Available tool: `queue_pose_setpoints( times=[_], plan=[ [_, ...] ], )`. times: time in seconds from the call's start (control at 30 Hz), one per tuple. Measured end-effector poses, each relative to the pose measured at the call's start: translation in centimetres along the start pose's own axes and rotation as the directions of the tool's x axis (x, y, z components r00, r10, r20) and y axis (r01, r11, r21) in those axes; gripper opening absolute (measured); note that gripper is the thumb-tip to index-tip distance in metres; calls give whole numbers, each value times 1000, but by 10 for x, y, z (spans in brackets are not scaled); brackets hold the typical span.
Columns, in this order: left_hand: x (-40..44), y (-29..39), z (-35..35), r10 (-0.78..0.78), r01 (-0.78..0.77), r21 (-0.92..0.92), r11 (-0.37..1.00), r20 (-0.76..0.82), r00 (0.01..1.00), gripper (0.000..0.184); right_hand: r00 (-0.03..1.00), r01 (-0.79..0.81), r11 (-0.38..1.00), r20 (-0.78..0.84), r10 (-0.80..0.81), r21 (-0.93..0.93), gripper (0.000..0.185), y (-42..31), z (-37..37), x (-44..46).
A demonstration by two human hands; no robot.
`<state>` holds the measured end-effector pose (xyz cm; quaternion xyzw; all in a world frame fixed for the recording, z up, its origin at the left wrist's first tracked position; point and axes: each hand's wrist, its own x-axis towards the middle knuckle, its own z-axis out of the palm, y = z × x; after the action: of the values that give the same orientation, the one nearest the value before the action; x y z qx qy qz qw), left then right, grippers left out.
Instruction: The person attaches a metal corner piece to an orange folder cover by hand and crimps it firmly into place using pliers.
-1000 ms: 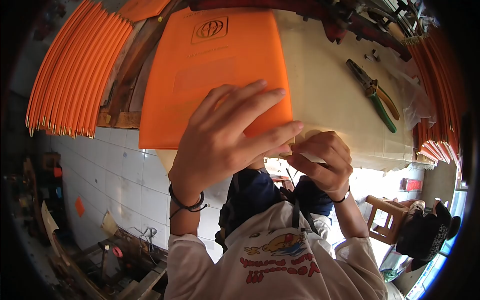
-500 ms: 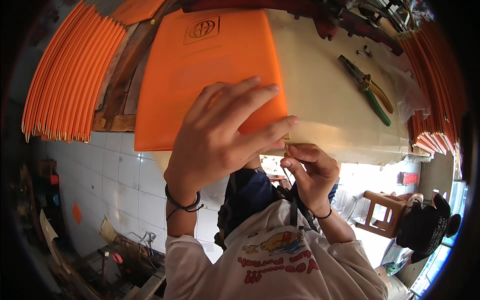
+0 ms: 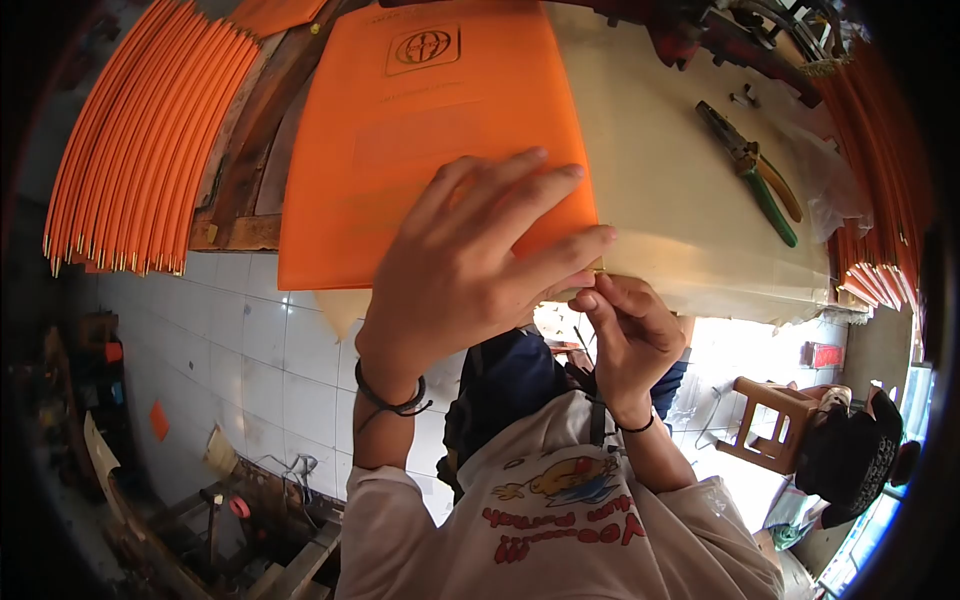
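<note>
An orange folder (image 3: pixel 440 110) with a printed emblem lies on the bench, its near right corner by my fingertips. My left hand (image 3: pixel 480 255) rests across it, fingers spread on top and the thumb low at the edge, gripping that corner. A small gold metal corner piece (image 3: pixel 600 267) shows at the folder's corner. Thumb and forefinger of my right hand (image 3: pixel 635 335) pinch together just below it, closed; what lies between them is mostly hidden. Green-and-yellow-handled pliers (image 3: pixel 755 175) lie to the right on the bench.
Stacks of orange folders with gold corners stand at left (image 3: pixel 145 140) and right (image 3: pixel 875 200). Red machine parts (image 3: pixel 680 35) line the far side of the beige work surface (image 3: pixel 660 150). A brown stool (image 3: pixel 765 425) is on the floor at right, beside a person in dark clothing (image 3: pixel 850 455).
The folder and bench appear shifted slightly right in view. My right fingertips now meet at the folder's corner, closer to the gold piece; my left hand keeps its place on the folder.
</note>
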<state>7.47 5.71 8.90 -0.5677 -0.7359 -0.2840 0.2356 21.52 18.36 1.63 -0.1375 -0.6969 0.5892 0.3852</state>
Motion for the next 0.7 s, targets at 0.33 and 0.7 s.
queue_pose_setpoints(
  times=[0.33,0.7],
  plan=[
    [2,4,-3,-36,37,-23,999,51,998,41,999,-16,1000,-50,17,27,16,3,4,1],
    [-1,2,2,-44,49,-74,996,63,997,38,999,-48,998,22,48,27,15,0,3,0]
  ],
)
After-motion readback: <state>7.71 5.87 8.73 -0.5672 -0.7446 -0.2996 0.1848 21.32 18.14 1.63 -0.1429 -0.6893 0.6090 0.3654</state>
